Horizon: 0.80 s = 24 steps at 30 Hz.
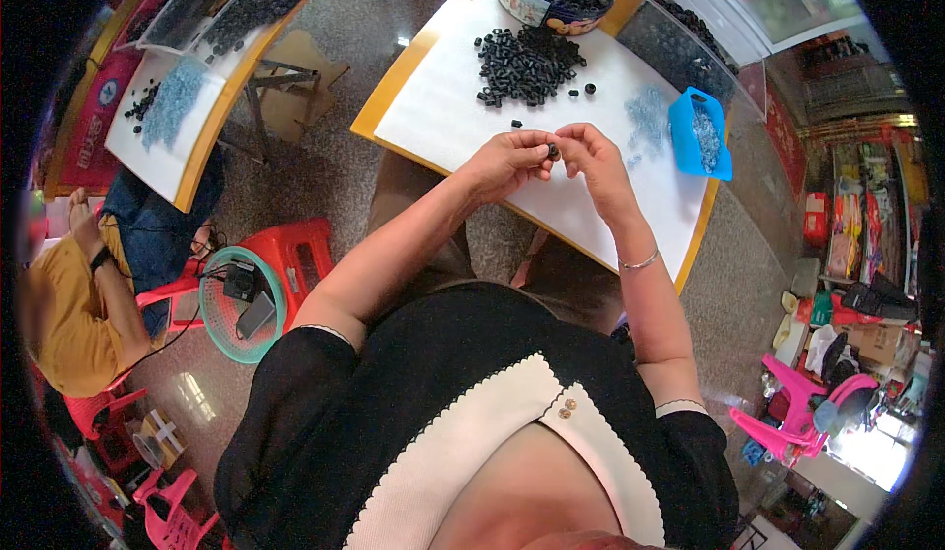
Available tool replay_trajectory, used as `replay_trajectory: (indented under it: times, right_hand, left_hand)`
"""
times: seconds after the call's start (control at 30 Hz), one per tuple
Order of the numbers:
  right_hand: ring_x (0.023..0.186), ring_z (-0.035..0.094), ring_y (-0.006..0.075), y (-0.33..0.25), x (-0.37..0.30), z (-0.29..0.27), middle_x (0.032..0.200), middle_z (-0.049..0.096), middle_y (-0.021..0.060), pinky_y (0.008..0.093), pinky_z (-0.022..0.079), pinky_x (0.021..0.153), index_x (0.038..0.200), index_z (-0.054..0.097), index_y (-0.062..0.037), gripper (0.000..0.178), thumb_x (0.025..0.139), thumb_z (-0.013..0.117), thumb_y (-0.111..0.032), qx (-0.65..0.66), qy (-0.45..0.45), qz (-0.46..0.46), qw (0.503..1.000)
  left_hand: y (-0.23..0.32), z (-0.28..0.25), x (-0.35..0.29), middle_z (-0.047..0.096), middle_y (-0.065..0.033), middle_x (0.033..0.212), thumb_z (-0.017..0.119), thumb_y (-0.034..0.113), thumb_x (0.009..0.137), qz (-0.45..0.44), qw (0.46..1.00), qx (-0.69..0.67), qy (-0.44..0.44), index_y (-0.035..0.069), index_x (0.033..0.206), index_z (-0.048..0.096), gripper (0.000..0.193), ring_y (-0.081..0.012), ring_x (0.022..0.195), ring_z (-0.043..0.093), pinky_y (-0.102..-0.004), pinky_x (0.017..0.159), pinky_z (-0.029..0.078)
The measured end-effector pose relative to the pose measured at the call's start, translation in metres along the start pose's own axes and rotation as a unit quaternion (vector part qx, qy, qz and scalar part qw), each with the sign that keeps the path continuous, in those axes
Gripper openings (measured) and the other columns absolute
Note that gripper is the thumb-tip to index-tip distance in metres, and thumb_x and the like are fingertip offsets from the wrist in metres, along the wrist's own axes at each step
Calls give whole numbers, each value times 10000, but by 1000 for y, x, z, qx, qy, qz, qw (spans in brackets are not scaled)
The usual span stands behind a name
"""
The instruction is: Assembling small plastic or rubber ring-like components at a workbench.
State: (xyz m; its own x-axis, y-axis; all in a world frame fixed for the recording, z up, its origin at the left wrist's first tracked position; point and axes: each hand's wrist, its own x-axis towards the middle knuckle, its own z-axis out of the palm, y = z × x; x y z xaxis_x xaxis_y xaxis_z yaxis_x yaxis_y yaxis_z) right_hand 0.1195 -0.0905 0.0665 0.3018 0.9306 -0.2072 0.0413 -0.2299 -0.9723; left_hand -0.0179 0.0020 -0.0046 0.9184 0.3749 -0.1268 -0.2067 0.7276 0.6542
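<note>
My left hand (512, 163) pinches a small black cylindrical part (553, 152) between thumb and fingertips, above the near part of the white-topped table. My right hand (597, 168) meets it from the other side, its fingertips drawn together at the part. Whatever those right fingers hold is too small to make out. Beyond my hands lies a heap of black cylindrical parts (527, 65), with a few loose ones nearby. To the right, small clear bluish pieces (647, 122) are scattered beside a blue plastic scoop-like tray (716, 159) holding more of them.
A round tin (524, 3) of black parts stands at the table's far end, beside a clear bin (679, 53). On the left, another table (187, 178) bears similar parts, and a person (84, 314) sits there. A green basket (209, 304) rests by a red stool (300, 255).
</note>
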Motion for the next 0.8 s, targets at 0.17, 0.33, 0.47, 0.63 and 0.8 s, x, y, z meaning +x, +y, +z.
replay_trajectory:
  times: [0.17, 0.33, 0.47, 0.63, 0.8]
  right_hand:
    - [668, 508, 97, 7, 18, -24, 762, 559, 22, 230, 420, 610, 964, 622, -29, 167, 885, 565, -165, -2, 67, -55, 996]
    - [793, 597, 296, 21, 59, -34, 898, 588, 129, 387, 479, 713, 960, 645, -58, 164, 825, 585, -128, -398, 197, -231, 866]
    - [861, 585, 315, 30, 76, -24, 951, 571, 133, 417, 484, 736, 971, 637, -71, 166, 823, 572, -109, -470, 202, -227, 829]
    - [815, 611, 282, 37, 73, -26, 907, 594, 136, 372, 497, 705, 954, 623, -58, 150, 816, 591, -107, -474, 222, -237, 819]
    - [689, 613, 124, 10, 14, -13, 793, 643, 59, 239, 488, 637, 904, 597, -10, 132, 831, 617, -118, -44, 123, -89, 987]
  left_hand:
    - [1, 0, 1, 581, -66, 963, 545, 95, 911, -5, 1000, -26, 2, -28, 1164, 527, 282, -129, 804, 571, -250, 731, 494]
    - [-2, -3, 3, 577, -69, 962, 538, 76, 910, -3, 1000, -22, -2, -16, 1144, 535, 251, -131, 799, 565, -266, 729, 501]
    - [-4, -3, 2, 578, -73, 973, 550, 106, 912, 6, 1000, -14, -9, 2, 1142, 530, 253, -130, 800, 570, -267, 726, 502]
    - [-4, -1, 3, 579, -76, 970, 549, 115, 916, 6, 1000, -24, -10, 3, 1129, 532, 242, -129, 795, 569, -263, 719, 504]
    - [0, 2, -1, 578, -78, 976, 541, 120, 922, 0, 999, -49, 24, -6, 1142, 524, 255, -121, 778, 564, -259, 708, 503]
